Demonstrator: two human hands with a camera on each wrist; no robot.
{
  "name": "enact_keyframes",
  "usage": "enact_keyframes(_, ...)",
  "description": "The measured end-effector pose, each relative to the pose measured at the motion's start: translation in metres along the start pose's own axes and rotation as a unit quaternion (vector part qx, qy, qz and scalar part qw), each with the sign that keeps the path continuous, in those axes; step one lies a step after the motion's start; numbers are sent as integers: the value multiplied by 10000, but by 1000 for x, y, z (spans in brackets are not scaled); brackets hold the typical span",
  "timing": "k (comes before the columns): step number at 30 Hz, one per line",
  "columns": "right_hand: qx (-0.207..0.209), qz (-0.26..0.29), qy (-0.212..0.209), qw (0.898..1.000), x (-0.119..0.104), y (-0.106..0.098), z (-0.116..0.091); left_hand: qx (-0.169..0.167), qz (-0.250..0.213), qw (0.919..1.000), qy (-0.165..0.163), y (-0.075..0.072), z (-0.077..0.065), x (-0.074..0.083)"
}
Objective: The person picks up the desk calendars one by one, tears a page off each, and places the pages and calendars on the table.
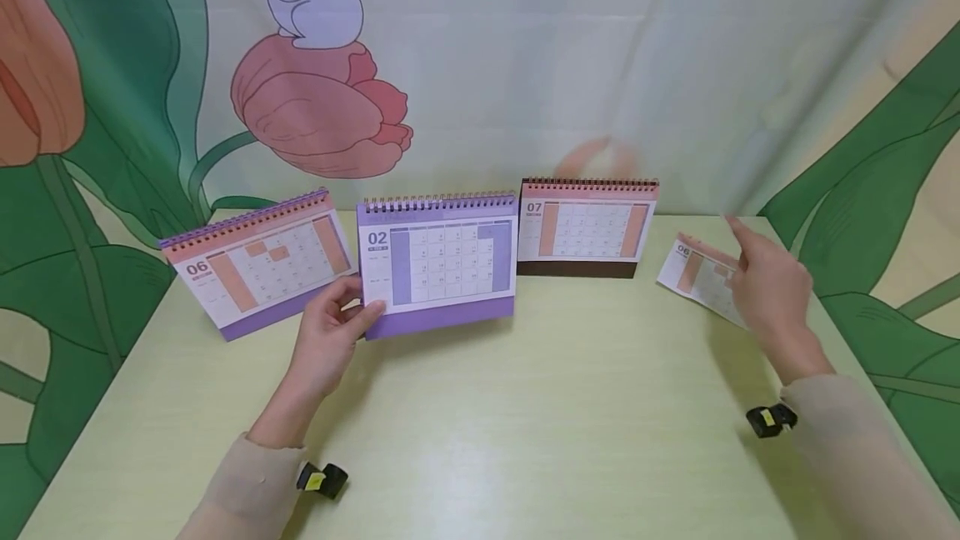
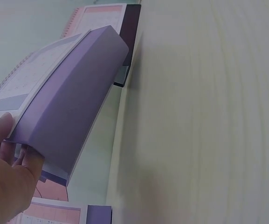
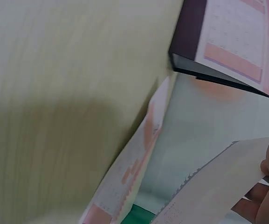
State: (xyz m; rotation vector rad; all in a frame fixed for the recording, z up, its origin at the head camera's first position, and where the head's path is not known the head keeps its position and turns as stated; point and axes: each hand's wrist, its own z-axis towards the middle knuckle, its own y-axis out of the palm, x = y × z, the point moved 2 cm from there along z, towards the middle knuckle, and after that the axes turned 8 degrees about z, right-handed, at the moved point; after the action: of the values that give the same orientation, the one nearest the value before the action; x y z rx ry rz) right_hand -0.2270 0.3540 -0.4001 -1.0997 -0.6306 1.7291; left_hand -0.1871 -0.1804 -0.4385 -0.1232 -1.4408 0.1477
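Item, my left hand [image 1: 330, 332], left of centre in the head view; thumb on the front and fingers curled behind, pinching the lower left corner of a purple calendar [image 1: 453, 265]; this calendar, at the centre of the frame, shows page 02 and is held tilted (whether its far edge touches the table I cannot tell).

Item, my right hand [image 1: 776, 286], right of the frame; in the head view its index finger points up and to the left; in the right wrist view, at lower right, the fingers pinch a torn sheet [image 3: 218, 186], pale, with a ragged row of binding holes along one edge.

Item, one loose page [image 1: 697, 273], marked 06, pink and white; it lies at the right of the head view, partly hidden by my right hand.

Item, one pink-page calendar [image 1: 258, 273], 06, with purple base; standing at left, just beside my left hand.

Item, one dark-based calendar [image 1: 588, 227], 07, pink page; standing right of centre, near the backdrop [image 1: 510, 65].

Item, pale table [image 1: 480, 432], across the lower frame; two black wrist devices [image 1: 322, 482], yellow-marked, at lower left and lower right, by my beige sleeves [image 1: 247, 482].
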Motion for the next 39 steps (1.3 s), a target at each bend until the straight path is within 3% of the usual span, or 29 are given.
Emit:
enact_keyframes(9,-1,-472,-824,9955,4,14,-3,-1,11,10000,-49,-2,-2,-1)
enact_keyframes(16,-726,-533,-479,9948,18,24,-2,26,30,9999,-106,-3,-2,-1)
enact_keyframes(22,-1346,-700,-207,9882,24,31,-2,46,19,9999,-134,-4,-2,-2)
enact_keyframes(39,-2239,-1105,-324,9678,20,49,-8,112,80,9996,-238,-5,-1,-5)
